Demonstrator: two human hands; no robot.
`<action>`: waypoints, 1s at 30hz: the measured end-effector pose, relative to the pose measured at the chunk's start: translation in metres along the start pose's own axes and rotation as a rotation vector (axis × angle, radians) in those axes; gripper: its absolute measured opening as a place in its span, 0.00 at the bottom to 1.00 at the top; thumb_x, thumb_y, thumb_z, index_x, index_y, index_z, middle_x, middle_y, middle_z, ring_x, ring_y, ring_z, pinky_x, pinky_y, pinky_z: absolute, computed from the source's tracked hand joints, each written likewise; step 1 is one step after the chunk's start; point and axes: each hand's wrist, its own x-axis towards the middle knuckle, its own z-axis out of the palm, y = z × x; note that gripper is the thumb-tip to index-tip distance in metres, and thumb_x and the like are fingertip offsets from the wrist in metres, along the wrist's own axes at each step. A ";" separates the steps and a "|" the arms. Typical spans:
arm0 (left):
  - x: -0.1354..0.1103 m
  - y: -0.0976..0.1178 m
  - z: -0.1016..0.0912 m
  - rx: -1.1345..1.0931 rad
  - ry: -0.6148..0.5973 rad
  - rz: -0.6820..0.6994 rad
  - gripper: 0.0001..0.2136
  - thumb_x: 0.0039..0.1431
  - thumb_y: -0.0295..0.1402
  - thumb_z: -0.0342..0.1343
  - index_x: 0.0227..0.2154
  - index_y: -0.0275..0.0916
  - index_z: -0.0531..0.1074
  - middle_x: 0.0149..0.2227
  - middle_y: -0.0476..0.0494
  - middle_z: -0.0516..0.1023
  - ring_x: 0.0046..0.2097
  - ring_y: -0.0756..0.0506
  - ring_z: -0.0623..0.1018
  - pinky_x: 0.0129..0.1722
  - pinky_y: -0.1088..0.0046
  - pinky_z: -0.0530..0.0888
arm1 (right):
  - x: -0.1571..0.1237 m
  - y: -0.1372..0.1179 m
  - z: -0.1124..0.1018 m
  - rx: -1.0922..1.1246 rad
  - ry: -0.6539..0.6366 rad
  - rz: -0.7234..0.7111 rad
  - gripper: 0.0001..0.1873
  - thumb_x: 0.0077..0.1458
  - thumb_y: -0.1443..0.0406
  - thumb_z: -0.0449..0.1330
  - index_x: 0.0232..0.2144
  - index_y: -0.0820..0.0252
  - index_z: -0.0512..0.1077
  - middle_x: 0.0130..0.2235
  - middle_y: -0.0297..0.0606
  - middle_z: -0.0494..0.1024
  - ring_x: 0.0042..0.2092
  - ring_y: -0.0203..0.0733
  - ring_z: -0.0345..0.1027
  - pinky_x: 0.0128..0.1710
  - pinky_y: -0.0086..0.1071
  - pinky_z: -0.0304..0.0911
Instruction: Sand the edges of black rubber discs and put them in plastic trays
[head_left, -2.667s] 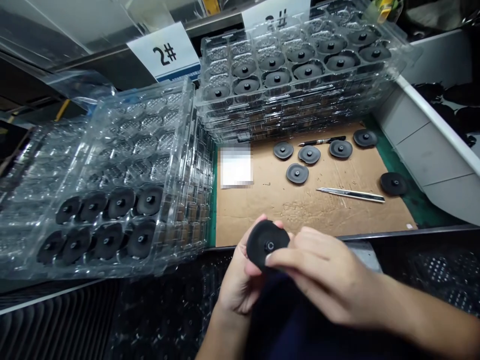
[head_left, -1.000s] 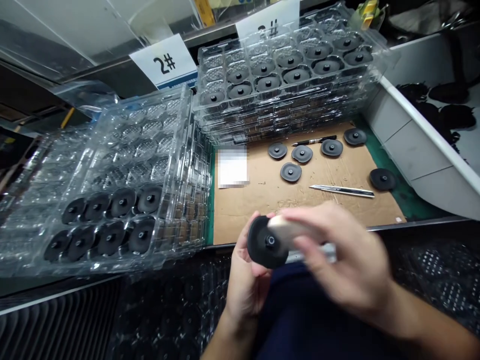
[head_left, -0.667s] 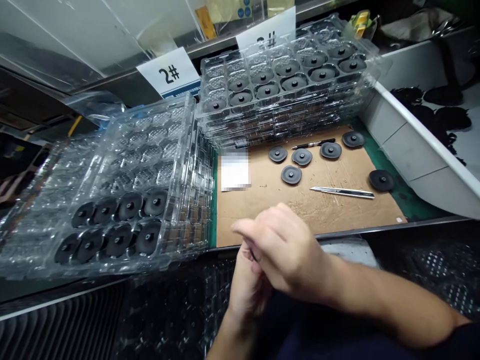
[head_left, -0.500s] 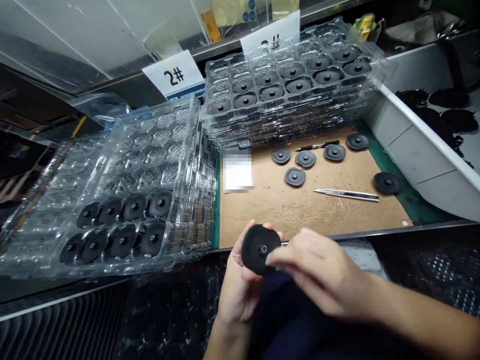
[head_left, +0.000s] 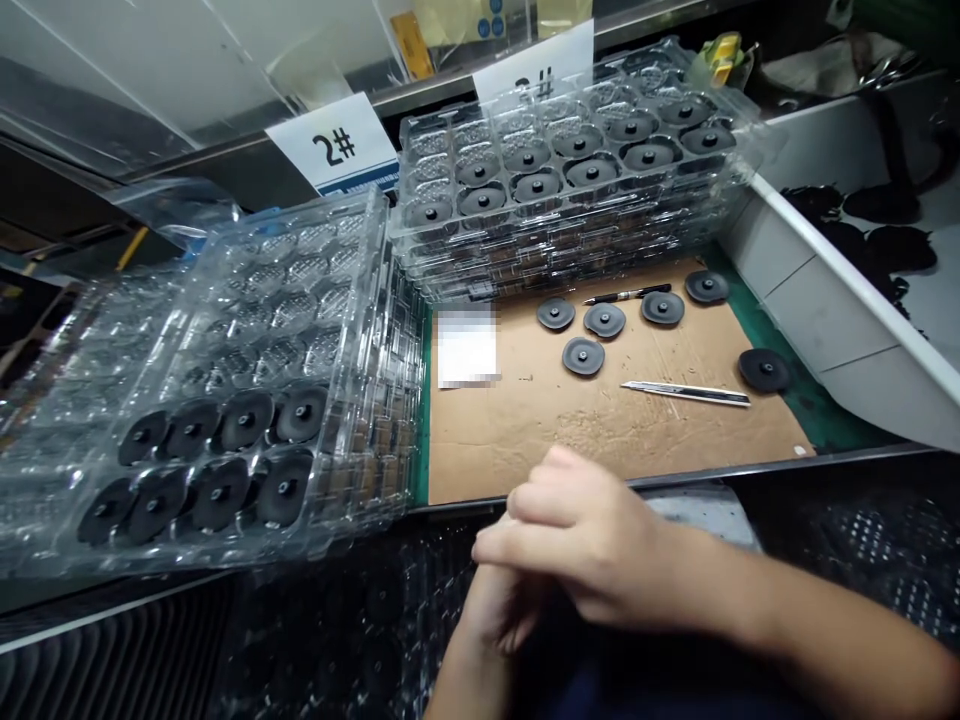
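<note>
My right hand (head_left: 581, 550) lies curled over my left hand (head_left: 495, 610) just in front of the bench edge, fingers pressed together. The black round disc that both hands held a moment ago is hidden under the right hand. To the left, a clear blister tray (head_left: 360, 300) holds two rows of black discs (head_left: 225, 420) in its near pockets. Several loose discs (head_left: 583, 356) lie on the cardboard sheet (head_left: 525, 430) beyond my hands.
A stack of clear trays (head_left: 570, 230) with discs on top stands at the back. A utility knife (head_left: 686, 393) and a pen (head_left: 626, 294) lie on the cardboard. A white bin (head_left: 825, 300) borders the right side. A "2#" sign (head_left: 334, 145) stands behind.
Half a second ago the black disc showed between both hands; now my right hand has slid left over it and covers it. The same covering motion appeared 0.7 s ago.
</note>
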 end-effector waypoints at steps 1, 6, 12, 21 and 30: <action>0.000 0.000 0.000 0.001 -0.020 -0.008 0.16 0.45 0.39 0.65 0.38 0.39 0.75 0.39 0.45 0.78 0.44 0.44 0.76 0.45 0.71 0.73 | -0.001 0.007 -0.001 0.050 -0.008 0.026 0.11 0.58 0.66 0.53 0.42 0.55 0.71 0.31 0.32 0.73 0.34 0.35 0.62 0.36 0.32 0.52; -0.005 0.011 -0.001 -0.043 -0.181 -0.073 0.31 0.40 0.42 0.67 0.50 0.43 0.69 0.49 0.40 0.75 0.47 0.37 0.76 0.45 0.65 0.74 | -0.032 0.057 0.017 0.014 0.111 0.530 0.13 0.61 0.66 0.50 0.45 0.55 0.71 0.40 0.36 0.76 0.40 0.37 0.67 0.40 0.32 0.58; -0.004 0.017 -0.008 -0.089 -0.212 -0.108 0.32 0.40 0.44 0.66 0.51 0.45 0.68 0.49 0.42 0.75 0.45 0.39 0.78 0.43 0.67 0.75 | -0.080 0.066 0.052 0.057 0.005 0.571 0.11 0.59 0.67 0.53 0.41 0.54 0.74 0.34 0.33 0.78 0.36 0.37 0.71 0.35 0.31 0.62; 0.003 0.014 -0.006 -0.019 -0.163 -0.018 0.23 0.41 0.46 0.64 0.40 0.38 0.76 0.42 0.43 0.79 0.43 0.45 0.77 0.45 0.72 0.73 | 0.007 0.016 -0.007 0.064 0.047 0.023 0.13 0.60 0.67 0.50 0.42 0.57 0.73 0.31 0.35 0.75 0.33 0.36 0.64 0.35 0.33 0.54; -0.005 0.026 -0.009 -0.019 -0.087 0.055 0.29 0.43 0.45 0.63 0.51 0.42 0.69 0.52 0.39 0.74 0.49 0.37 0.76 0.50 0.63 0.71 | -0.053 0.075 0.043 0.245 0.109 0.666 0.12 0.58 0.64 0.53 0.39 0.59 0.75 0.37 0.38 0.78 0.37 0.38 0.71 0.36 0.31 0.64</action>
